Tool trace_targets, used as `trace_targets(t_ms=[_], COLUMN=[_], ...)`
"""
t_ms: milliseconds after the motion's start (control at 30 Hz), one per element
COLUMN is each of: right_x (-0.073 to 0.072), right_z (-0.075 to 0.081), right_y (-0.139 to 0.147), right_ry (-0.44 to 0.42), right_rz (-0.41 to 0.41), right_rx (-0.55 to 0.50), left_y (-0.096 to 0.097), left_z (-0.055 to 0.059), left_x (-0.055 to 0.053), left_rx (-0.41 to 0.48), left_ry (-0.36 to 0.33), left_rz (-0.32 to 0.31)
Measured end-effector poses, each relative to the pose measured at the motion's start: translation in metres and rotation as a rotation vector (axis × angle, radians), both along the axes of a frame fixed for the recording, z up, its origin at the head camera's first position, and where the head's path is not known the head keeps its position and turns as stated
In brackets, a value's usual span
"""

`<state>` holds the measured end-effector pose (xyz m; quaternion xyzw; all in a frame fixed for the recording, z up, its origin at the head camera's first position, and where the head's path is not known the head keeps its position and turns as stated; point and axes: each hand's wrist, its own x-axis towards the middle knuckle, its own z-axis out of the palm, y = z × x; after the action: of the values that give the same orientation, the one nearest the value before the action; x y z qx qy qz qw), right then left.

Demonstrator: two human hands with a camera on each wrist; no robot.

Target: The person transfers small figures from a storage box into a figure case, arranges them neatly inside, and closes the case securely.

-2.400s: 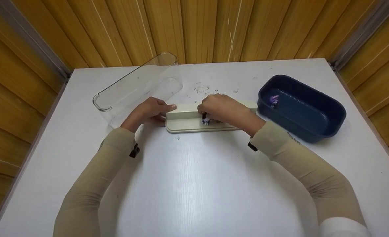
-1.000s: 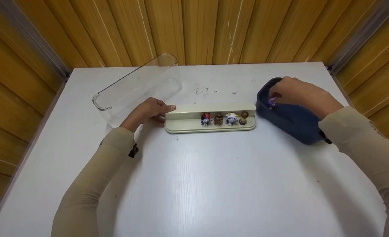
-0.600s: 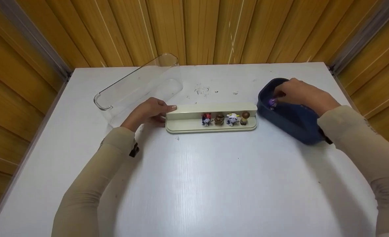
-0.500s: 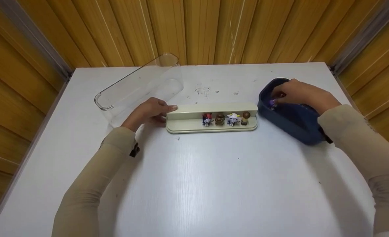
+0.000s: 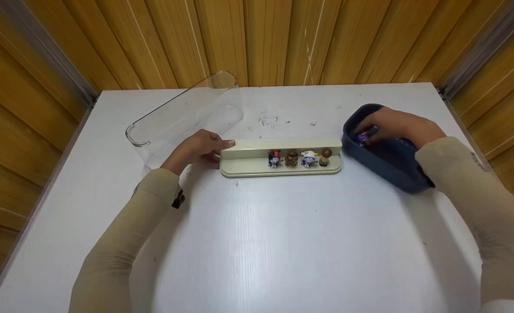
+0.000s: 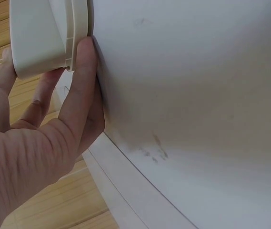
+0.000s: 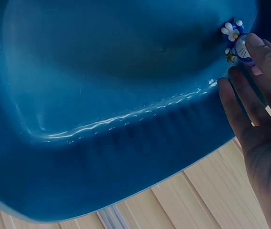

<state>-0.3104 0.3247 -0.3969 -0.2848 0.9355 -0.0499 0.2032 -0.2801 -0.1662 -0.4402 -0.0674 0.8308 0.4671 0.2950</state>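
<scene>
My left hand [image 5: 198, 148] grips the left end of a cream stepped display stand [image 5: 244, 165], thumb over its raised back ledge. In the left wrist view, the fingers [image 6: 80, 81] curl at the stand's rounded end. On the stand's lower step, toward the right, several small figurines [image 5: 309, 159] stand in a row. Inside the dark blue bin [image 5: 381, 167], my right hand [image 5: 394, 124] pinches a purple-and-white figurine [image 5: 363, 138] near the left wall. The right wrist view shows that figurine [image 7: 240, 45] with blue and white parts and a gold star, the thumb across it.
A clear plastic cover [image 5: 183, 113] lies at the back left, behind my left hand. The white table [image 5: 257, 243] has faint dark marks behind the stand. Wood-panelled walls [image 5: 265, 39] border the table's back and sides.
My right hand has moved from the stand rightward into the blue bin, exposing the row of figurines, and has taken hold of the purple figurine. My left hand has stayed on the stand.
</scene>
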Motion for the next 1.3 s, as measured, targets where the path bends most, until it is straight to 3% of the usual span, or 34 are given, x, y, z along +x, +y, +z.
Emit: trace_targets(t_ms=[433,667,1033,1300], right_x=[-0.001,-0.004,-0.005,-0.008], right_z=[-0.010,-0.009,-0.009,0.002], right_y=[-0.004,-0.008,-0.008,-0.006], right_ry=[-0.008,-0.027,-0.031,-0.049], right_rz=[0.023,0.003,0.002,-0.002], right_rx=[0.002,0.021,0.028,0.061], left_y=[-0.001,-0.001,-0.002,-0.001], left_z=[-0.003,-0.004,-0.006,-0.005], left_x=[-0.001,-0.002,0.001,-0.001], left_rx=[-0.018,-0.031,0.025,0.043], left_ry=[-0.008,-0.016,-0.018,-0.021], left_rz=[0.009,0.016,0.042,0.043])
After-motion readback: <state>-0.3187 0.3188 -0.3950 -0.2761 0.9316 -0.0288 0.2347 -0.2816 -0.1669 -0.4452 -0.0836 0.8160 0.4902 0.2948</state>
